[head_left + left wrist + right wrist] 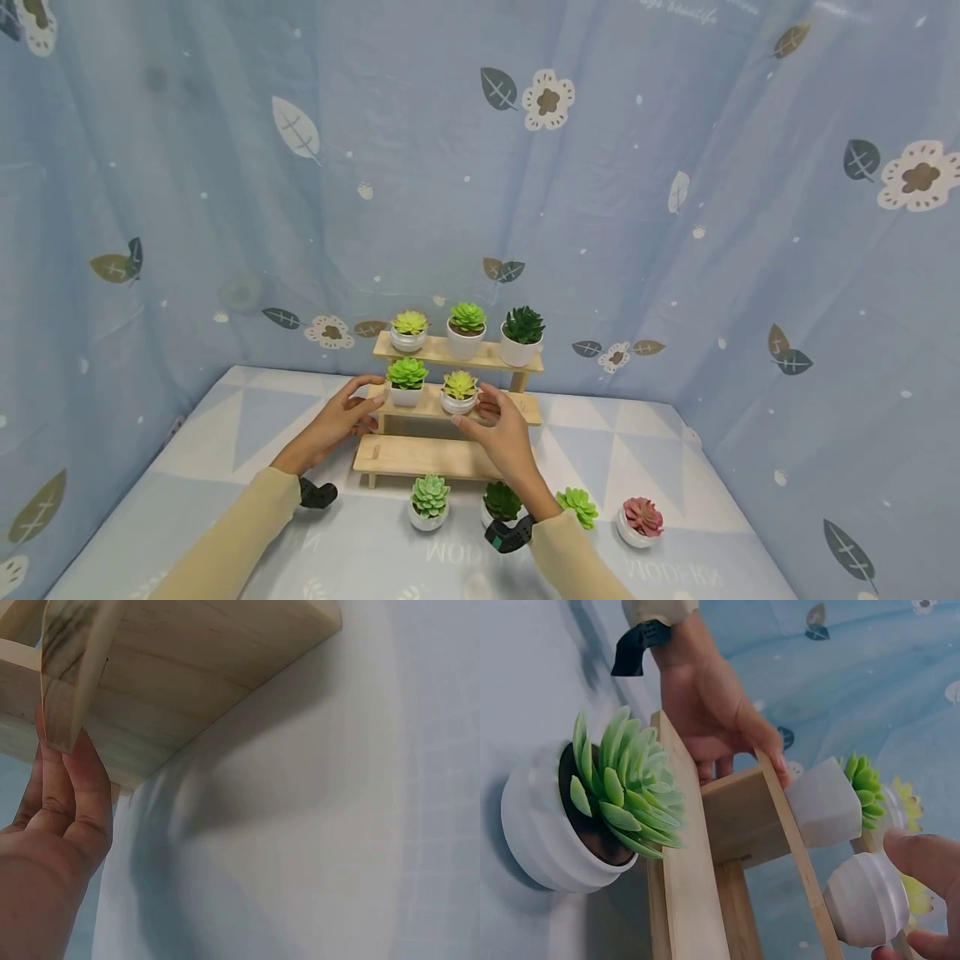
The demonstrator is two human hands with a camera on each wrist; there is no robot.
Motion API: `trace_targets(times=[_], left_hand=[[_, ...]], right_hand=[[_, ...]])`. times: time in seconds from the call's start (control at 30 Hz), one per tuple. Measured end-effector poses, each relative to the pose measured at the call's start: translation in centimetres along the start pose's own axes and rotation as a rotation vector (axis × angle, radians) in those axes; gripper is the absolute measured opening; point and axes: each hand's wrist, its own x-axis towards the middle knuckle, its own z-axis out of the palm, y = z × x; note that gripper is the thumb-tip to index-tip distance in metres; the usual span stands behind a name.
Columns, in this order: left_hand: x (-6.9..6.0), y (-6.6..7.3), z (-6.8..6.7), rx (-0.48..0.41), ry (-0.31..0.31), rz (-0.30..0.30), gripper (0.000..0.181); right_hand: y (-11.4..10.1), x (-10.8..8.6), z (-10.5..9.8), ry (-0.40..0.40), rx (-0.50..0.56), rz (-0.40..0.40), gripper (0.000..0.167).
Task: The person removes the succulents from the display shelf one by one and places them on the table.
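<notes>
A three-tier wooden stand [431,457] bears small potted succulents. My left hand [341,423] grips the left end of its middle shelf, beside a bright green succulent in a white pot [407,393]; the left wrist view shows the fingers around the wooden side piece [71,682] from below. On that same shelf, my right hand [504,433] holds a yellow-green succulent in a round white pot [458,403] between thumb and fingers. The pot's base appears to touch the shelf in the right wrist view, where the thumb and fingertips [922,859] straddle the pot.
The top shelf carries three potted succulents, a dark green one [522,335] at its right. In front of the stand are a pale green succulent [429,502], a dark green one [501,502] partly behind the right wrist, a light green one [579,507] and a red one [640,522].
</notes>
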Motion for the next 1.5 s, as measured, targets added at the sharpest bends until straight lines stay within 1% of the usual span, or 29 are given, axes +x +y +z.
trace_targets(times=[0.33,0.53,0.63,0.73,0.87,1.13,1.23,1.4,1.5], left_hand=[[-0.1,0.3,0.1,0.006,0.006,0.012,0.060],[-0.1,0.2,0.1,0.014,0.001,0.008,0.058],[-0.1,0.1,0.0,0.013,-0.002,0.017,0.058],[-0.1,0.0,0.0,0.005,-0.002,0.011,0.057],[-0.2,-0.1,0.1,-0.003,-0.002,0.002,0.055],[-0.2,-0.1,0.0,-0.004,-0.009,0.012,0.057],[-0.1,-0.2,0.0,0.000,-0.017,0.019,0.057],[0.0,-0.2,0.0,-0.003,-0.014,0.020,0.057],[0.0,-0.3,0.0,-0.004,-0.017,0.023,0.057]], right_hand=[[0.0,1.3,0.3,-0.048,0.041,-0.002,0.078],[0.1,1.8,0.4,-0.034,0.021,0.018,0.082],[0.1,2.0,0.3,-0.045,0.022,0.026,0.083],[0.2,2.1,0.3,-0.065,0.017,0.039,0.083],[0.2,2.3,0.3,-0.077,0.001,0.040,0.081],[0.3,2.8,0.5,-0.095,0.021,0.041,0.078],[0.3,2.8,0.5,-0.091,0.003,0.045,0.075],[0.3,2.8,0.5,-0.082,-0.032,0.038,0.069],[0.3,2.8,0.6,-0.077,-0.037,0.036,0.069]])
